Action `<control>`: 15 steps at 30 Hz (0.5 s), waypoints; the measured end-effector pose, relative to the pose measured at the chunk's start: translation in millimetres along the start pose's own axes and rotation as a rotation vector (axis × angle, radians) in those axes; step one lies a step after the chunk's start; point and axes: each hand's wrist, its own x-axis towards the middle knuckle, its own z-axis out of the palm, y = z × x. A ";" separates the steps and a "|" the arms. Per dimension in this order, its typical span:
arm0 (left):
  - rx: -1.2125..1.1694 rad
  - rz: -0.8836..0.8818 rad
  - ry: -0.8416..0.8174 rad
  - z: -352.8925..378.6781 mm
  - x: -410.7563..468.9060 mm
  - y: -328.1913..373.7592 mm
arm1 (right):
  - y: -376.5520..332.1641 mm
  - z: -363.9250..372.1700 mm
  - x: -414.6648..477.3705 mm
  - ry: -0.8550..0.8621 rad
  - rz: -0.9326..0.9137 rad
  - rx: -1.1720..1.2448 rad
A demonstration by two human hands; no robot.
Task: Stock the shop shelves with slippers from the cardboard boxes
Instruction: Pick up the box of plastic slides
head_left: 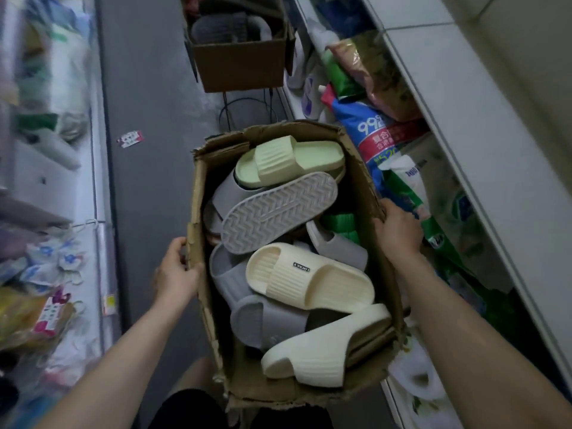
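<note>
A torn cardboard box (198, 218) sits in the middle of the aisle, held at its two long sides. The left hand (176, 270) grasps the left rim near the near corner, its fingers (180, 244) curled over the ragged edge. The right hand (399, 230) grasps the right rim a little farther along, its fingers bent over the cardboard.

The box is full of slippers lying loose on one another. At the far end a pale green slipper (291, 159) lies strap up. Just near of it a grey slipper (278, 212) lies sole up, its zigzag tread showing, across another grey one. In the near half a cream slipper (309, 280) with a small dark label on its strap lies on top of two more grey slippers (263, 320). A second cream slipper (325, 351) lies on its side against the near right corner. Something bright green (340, 224) shows low down by the right wall – what it is I cannot tell.

Farther along the grey floor (148, 196) a second box (238, 63) stands open, on a thin wire stand, with dark grey slippers (226, 29) inside. A small printed tag (130, 139) lies on the floor to the left. White shelves (464, 119) run along the right – bagged goods crowd the lower level, a blue bag (368, 125) among them. Left shelves (99, 181) hold blurred packets
</note>
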 end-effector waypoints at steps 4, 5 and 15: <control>-0.045 -0.101 -0.025 40.6 30.4 21.2 | 0.2 17.8 76.3 -0.067 -0.031 -0.046; -0.055 -0.124 -0.033 49.6 36.8 23.8 | -0.8 21.9 91.3 -0.076 -0.039 -0.061; 0.028 -0.149 -0.034 106.4 94.5 40.3 | -1.5 79.2 176.3 -0.139 -0.019 -0.106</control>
